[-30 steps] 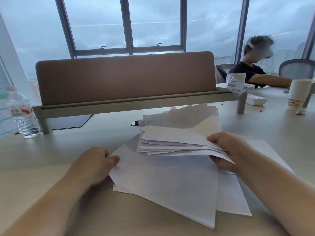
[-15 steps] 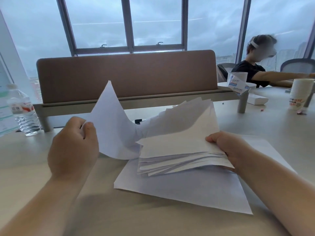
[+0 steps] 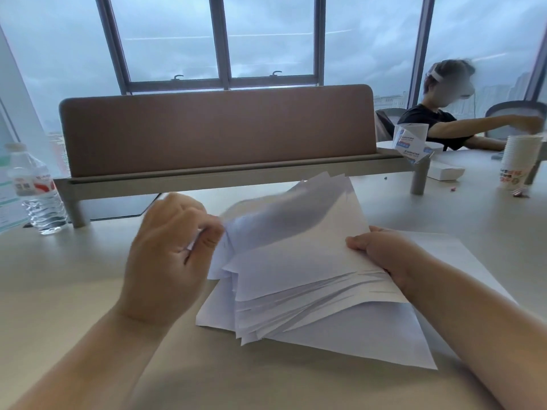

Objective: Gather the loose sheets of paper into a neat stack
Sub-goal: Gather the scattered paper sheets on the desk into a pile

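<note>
A ragged bundle of white paper sheets [image 3: 299,270] is lifted a little off the beige table [image 3: 74,276], its edges fanned and uneven. My right hand [image 3: 381,255] grips the bundle's right edge, thumb on top. My left hand [image 3: 171,255] pinches a sheet at the bundle's left side, its far end curling up over the pile. Under the bundle one loose sheet [image 3: 370,341] lies flat on the table, and another sheet [image 3: 461,258] shows beyond my right wrist.
A brown desk divider [image 3: 216,131] on a grey rail stands just behind the papers. A water bottle [image 3: 35,190] stands at the far left. Paper cups [image 3: 518,164], a white box [image 3: 444,171] and a seated person [image 3: 444,122] are at the right.
My left hand lifted one sheet from the table and has carried it rightward onto the bundle. The right hand has raised and tilted the bundle.
</note>
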`<state>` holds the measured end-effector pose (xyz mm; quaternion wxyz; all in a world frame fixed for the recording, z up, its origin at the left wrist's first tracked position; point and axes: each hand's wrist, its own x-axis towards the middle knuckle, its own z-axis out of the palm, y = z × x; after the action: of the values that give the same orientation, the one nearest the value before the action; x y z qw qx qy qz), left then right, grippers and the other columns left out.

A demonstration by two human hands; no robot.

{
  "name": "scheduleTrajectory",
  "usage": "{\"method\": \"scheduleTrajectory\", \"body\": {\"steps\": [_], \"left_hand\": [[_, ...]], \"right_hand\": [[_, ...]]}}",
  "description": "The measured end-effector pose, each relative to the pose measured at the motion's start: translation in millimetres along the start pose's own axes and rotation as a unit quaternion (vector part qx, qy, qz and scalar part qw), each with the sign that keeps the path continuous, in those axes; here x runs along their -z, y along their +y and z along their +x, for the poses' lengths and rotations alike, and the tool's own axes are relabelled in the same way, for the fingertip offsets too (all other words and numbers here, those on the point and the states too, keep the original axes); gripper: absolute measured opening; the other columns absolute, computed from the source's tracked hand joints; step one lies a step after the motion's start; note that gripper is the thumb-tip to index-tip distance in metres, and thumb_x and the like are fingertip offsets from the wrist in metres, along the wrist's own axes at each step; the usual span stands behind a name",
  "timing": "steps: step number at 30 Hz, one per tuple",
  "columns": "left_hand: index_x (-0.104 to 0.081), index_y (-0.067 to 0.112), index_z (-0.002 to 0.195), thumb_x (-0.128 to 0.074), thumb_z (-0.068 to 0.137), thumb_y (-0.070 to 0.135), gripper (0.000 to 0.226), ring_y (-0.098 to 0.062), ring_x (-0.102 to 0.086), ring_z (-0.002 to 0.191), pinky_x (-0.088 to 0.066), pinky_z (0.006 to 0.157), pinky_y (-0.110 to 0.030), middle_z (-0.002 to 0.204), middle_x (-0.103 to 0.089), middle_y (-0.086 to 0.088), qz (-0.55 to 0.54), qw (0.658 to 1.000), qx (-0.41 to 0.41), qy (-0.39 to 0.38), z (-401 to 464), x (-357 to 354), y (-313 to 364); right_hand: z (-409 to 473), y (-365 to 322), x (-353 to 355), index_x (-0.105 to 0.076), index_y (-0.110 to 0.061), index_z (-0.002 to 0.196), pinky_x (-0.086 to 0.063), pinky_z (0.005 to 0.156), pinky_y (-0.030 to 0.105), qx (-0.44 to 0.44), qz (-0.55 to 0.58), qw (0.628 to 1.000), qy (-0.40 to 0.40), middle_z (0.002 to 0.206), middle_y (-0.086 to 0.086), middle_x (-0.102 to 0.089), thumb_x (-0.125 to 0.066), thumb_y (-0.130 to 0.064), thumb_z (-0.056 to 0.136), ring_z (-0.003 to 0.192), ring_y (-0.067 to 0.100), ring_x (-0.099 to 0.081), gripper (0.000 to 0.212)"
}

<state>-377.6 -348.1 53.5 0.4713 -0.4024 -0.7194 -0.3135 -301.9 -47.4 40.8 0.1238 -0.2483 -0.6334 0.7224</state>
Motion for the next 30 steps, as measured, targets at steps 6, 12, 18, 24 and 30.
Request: {"method": "scheduleTrajectory", "body": {"steps": [6,12,18,24,30], "left_hand": [[-0.077,0.012,0.084,-0.070,0.093,0.025,0.017,-0.016,-0.061,0.090,-0.045,0.082,-0.024,0.092,-0.069,0.010,-0.101,0.990,-0.008,-0.098,-4.6,-12.1,9.0],[-0.081,0.021,0.085,-0.078,0.084,0.024,0.004,-0.016,-0.068,0.096,-0.051,0.081,-0.021,0.092,-0.074,0.015,-0.203,0.963,0.061,-0.164,-5.9,-11.2,23.1],[-0.080,0.033,0.081,-0.079,0.078,0.014,0.019,-0.016,-0.061,0.124,-0.049,0.095,-0.022,0.095,-0.079,0.008,-0.350,0.889,0.150,-0.254,-8.8,-12.7,40.1],[-0.078,0.041,0.082,-0.081,0.080,0.022,0.019,-0.007,-0.026,0.154,-0.028,0.115,-0.036,0.139,-0.063,0.020,-0.337,0.871,0.124,-0.335,-2.3,-6.1,41.8],[-0.066,0.057,0.113,-0.063,0.079,0.030,0.044,-0.005,-0.031,0.139,-0.023,0.114,-0.036,0.142,-0.043,0.038,-0.009,0.935,0.129,-0.329,-23.4,-20.2,2.7]], "right_hand": [[3.8,0.7,1.0,-0.064,-0.004,0.123,-0.058,0.046,0.034,-0.011,-0.016,1.000,0.011,0.101,0.022,-0.073,-0.053,-0.004,0.102,0.068,0.031,-0.072,0.023],[7.5,1.6,3.5,-0.062,-0.007,0.124,-0.059,0.050,0.035,-0.036,-0.024,0.999,0.011,0.110,0.023,-0.073,-0.054,-0.014,0.103,0.081,0.036,-0.073,0.023],[9.1,2.0,4.0,-0.063,-0.006,0.120,-0.060,0.053,0.036,-0.045,-0.024,0.999,0.013,0.111,0.025,-0.073,-0.056,-0.013,0.101,0.079,0.035,-0.073,0.022],[7.1,1.5,3.4,-0.062,-0.003,0.118,-0.060,0.062,0.040,-0.062,-0.017,0.998,0.003,0.108,0.024,-0.072,-0.058,-0.014,0.101,0.076,0.035,-0.070,0.020],[3.5,2.1,3.0,-0.062,-0.004,0.121,-0.062,0.056,0.041,-0.053,-0.019,0.998,0.001,0.111,0.027,-0.073,-0.056,-0.010,0.101,0.083,0.039,-0.074,0.022]]}}
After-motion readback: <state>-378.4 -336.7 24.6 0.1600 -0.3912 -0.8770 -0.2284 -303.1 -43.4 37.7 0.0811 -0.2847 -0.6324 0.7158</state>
